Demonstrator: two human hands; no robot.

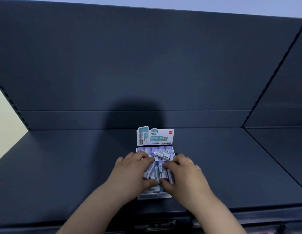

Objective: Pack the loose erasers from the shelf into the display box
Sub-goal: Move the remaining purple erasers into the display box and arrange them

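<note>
A white display box (155,137) with an upright printed back flap stands in the middle of the dark shelf. Inside it lie several erasers in white, purple and green sleeves (156,171), some in a row at the back, others loose and askew. One eraser (161,154) lies tilted on top of the back row. My left hand (131,171) and my right hand (182,173) are both over the box, fingers curled onto the loose erasers in its front half, thumbs near the front wall. The hands hide much of the box's front.
The dark blue shelf board (62,166) stretches wide to both sides of the box. A tall back panel (147,65) rises behind it. The shelf's front edge (248,211) runs just below my wrists, and a neighbouring shelf bay (282,141) adjoins on the right.
</note>
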